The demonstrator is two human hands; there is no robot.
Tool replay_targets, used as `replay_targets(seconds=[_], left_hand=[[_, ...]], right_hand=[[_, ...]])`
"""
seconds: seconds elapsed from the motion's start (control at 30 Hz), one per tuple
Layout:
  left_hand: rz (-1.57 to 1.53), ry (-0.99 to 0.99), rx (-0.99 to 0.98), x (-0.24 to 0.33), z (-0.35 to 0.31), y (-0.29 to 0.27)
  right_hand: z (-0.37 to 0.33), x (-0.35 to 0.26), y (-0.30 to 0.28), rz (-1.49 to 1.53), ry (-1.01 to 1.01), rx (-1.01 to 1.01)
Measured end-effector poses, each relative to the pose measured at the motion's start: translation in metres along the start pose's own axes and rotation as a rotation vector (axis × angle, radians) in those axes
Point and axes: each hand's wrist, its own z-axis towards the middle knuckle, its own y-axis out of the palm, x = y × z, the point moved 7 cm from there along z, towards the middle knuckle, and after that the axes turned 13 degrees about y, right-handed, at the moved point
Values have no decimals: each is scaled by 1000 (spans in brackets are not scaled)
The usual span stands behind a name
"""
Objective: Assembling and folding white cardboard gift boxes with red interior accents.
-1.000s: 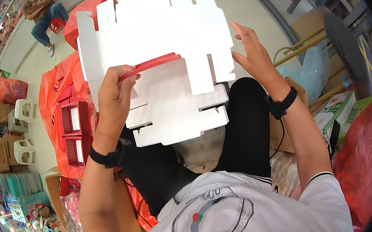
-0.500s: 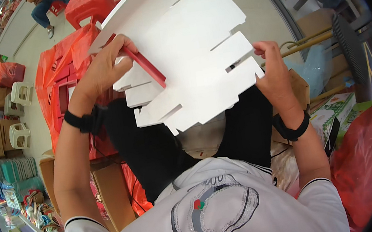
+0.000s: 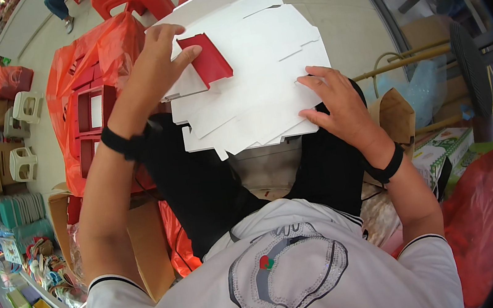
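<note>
A stack of flat white die-cut card blanks (image 3: pixel 259 59) with slots and tabs lies across my thighs. On its left part rests a small red folded card piece (image 3: pixel 207 59) with a raised edge. My left hand (image 3: pixel 168 55) is at that piece, open, thumb and forefinger apart. The thumb lies over the red piece's left edge; the other fingers are partly hidden. At the right edge of the white blanks, my right hand (image 3: pixel 339 104) is open with spread fingers, fingertips at the card and nothing gripped.
To the left, red box frames (image 3: pixel 94 108) sit on orange-red plastic sheeting (image 3: pixel 63 84). A red stool (image 3: pixel 136 0) stands beyond the blanks, white stools (image 3: pixel 23 163) at far left. On the right are an open cardboard box (image 3: pixel 395 112), bamboo poles (image 3: pixel 415 60) and red plastic bags (image 3: pixel 485 216).
The white blanks came down from a tilted hold to lie flatter over my thighs. The red piece turned from edge-on to face up. My right hand let go of the card edge, fingers spreading.
</note>
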Motion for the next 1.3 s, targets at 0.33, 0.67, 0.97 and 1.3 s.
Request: replay_targets(seconds=[0.33,0.67,0.97,1.3], left_hand=[[-93,182,-177,152,-65,32],[1,89,-255,145,-95,41],[-148,-65,-195,119,-67,26],[-92,-410,-131,68,-64,10]], right_hand=[[16,3,1,34,-9,-134],[-5,-29,4,99,-110,-156],[22,-17,18,170,-51,-207],[44,-4,30,198,94,-317]])
